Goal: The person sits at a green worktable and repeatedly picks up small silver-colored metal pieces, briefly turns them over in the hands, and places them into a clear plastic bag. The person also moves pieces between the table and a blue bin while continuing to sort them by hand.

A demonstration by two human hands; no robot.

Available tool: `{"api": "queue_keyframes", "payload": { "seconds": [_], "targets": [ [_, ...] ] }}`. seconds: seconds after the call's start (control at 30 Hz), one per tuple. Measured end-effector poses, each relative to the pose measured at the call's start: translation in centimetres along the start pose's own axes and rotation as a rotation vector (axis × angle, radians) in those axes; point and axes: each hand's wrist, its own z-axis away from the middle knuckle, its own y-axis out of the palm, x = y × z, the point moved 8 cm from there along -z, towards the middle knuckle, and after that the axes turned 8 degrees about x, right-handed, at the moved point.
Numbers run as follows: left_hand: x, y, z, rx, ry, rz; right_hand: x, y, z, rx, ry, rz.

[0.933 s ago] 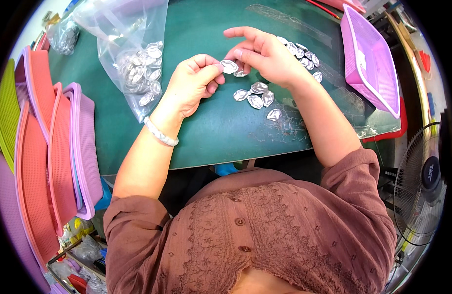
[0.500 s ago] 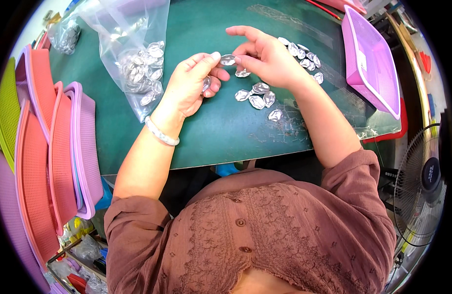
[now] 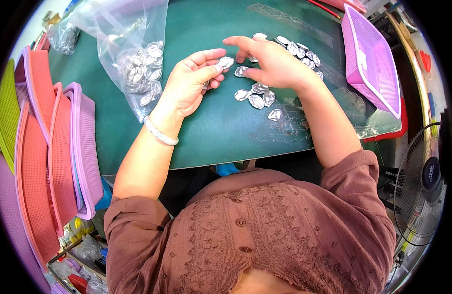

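Note:
My left hand [image 3: 191, 81] pinches a silver oval metal piece [image 3: 226, 62] between thumb and fingers. Partly hidden behind those curled fingers is a second silver piece [image 3: 206, 84]. Over the table, my right hand [image 3: 272, 63] has its thumb and fingers apart, with the thumb tip at the edge of a loose oval piece [image 3: 241, 71]. Just nearer to me lies a small group of the same ovals [image 3: 256, 101], and one stray oval [image 3: 275, 114] sits to its right. More pieces [image 3: 304, 53] are scattered beyond my right wrist.
A clear plastic bag [image 3: 142, 73] of silver pieces lies left on the green table [image 3: 211, 137], with a smaller bag [image 3: 64, 36] farther back. A purple basket [image 3: 373, 63] stands at the right. Stacked baskets [image 3: 62, 157] fill the left side; a fan [image 3: 422, 181] is at lower right.
My right hand has let go of the piece both hands were touching and moved down toward a loose oval. The left hand keeps that piece, its fingers now extended further behind it.

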Motion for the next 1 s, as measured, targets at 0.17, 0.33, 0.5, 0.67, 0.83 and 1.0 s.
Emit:
{"api": "queue_keyframes", "payload": {
  "seconds": [0.17, 0.33, 0.5, 0.67, 0.83, 1.0],
  "targets": [
    [0.1, 0.0, 0.0, -0.009, -0.007, -0.053, 0.0, 0.5, 0.0, 0.009, -0.008, 0.038],
    [0.3, -0.4, 0.2, -0.022, -0.051, 0.112, -0.3, 0.1, -0.2, -0.008, 0.069, -0.186],
    [0.6, -0.1, 0.2, 0.016, -0.108, 0.101, -1.0, 0.3, -0.2, -0.021, 0.123, -0.570],
    [0.8, 0.7, 0.2, 0.039, -0.144, -0.057, -0.9, 0.7, -0.3, -0.007, 0.114, -0.784],
    [0.7, 0.5, 0.4, -0.002, -0.126, -0.043, -0.7, 0.4, -0.3, -0.027, 0.134, -0.916],
    [0.7, 0.1, 0.2, 0.017, -0.092, -0.018, -0.6, 0.2, -0.3, -0.030, 0.127, -0.983]
  ]
}}
